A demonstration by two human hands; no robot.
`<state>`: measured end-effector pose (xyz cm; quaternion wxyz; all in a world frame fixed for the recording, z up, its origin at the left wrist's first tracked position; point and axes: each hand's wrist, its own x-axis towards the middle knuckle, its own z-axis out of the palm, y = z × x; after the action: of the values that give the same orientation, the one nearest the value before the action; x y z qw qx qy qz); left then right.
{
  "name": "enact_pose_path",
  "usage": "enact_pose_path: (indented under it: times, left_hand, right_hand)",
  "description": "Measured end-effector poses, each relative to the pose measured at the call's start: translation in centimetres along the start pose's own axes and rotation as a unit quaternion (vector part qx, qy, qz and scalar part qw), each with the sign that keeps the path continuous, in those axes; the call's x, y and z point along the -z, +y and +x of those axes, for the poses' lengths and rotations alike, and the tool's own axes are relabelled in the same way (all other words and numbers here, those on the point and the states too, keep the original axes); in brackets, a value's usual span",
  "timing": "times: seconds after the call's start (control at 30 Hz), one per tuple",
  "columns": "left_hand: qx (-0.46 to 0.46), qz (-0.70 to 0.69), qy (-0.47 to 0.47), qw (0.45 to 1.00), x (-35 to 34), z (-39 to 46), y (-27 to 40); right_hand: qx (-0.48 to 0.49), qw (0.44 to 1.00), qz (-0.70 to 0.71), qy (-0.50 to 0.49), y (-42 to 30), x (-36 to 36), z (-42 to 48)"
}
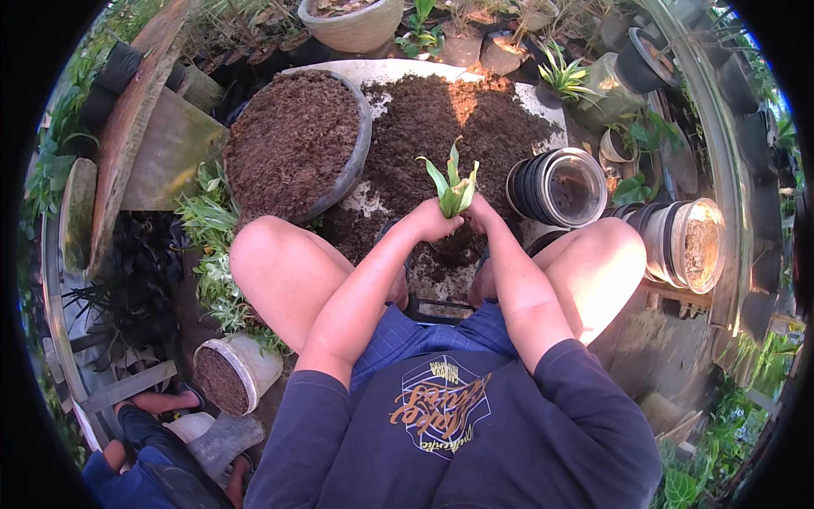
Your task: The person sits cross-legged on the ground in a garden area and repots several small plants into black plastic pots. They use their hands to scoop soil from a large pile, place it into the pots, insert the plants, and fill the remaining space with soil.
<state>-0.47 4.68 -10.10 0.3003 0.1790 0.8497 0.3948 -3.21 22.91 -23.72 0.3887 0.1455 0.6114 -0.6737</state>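
Note:
Between my knees I have a small green leafy plant (pixel 454 191), some of its leaf tips brown. My left hand (pixel 437 221) closes around the plant's lower leaves from the left. My right hand (pixel 481 213) is against the plant's base from the right, its fingers partly hidden, so its grip is unclear. Beneath both hands lies dark loose potting mix, spread as a heap (pixel 432 137) over a pale sheet (pixel 539 108). A wide round tub (pixel 364 137) heaped with brown fibrous mix stands to the left. To the right, a stack of black plastic pots (pixel 531 184) lies on its side.
More stacked pots (pixel 668 238) lie farther right. Cut leafy plants (pixel 219 273) line the left side, above a white bucket of mix (pixel 257 369). A spiky potted plant (pixel 564 76) and a large pale planter (pixel 353 28) stand ahead. Another person (pixel 149 471) sits at lower left.

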Motion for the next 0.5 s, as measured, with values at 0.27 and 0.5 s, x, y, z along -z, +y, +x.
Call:
enact_pose_path:
  times: [0.27,0.5]
  left_hand:
    - [-0.008,-0.008,-0.011,1.0,-0.2,0.6,-0.6]
    - [-0.034,-0.05,0.032,0.998,-0.8,1.0,-1.0]
  right_hand:
    - [-0.17,0.981,0.086,0.047,0.7,-0.3,-1.4]
    - [-0.149,0.982,-0.037,0.105,0.9,0.8,0.1]
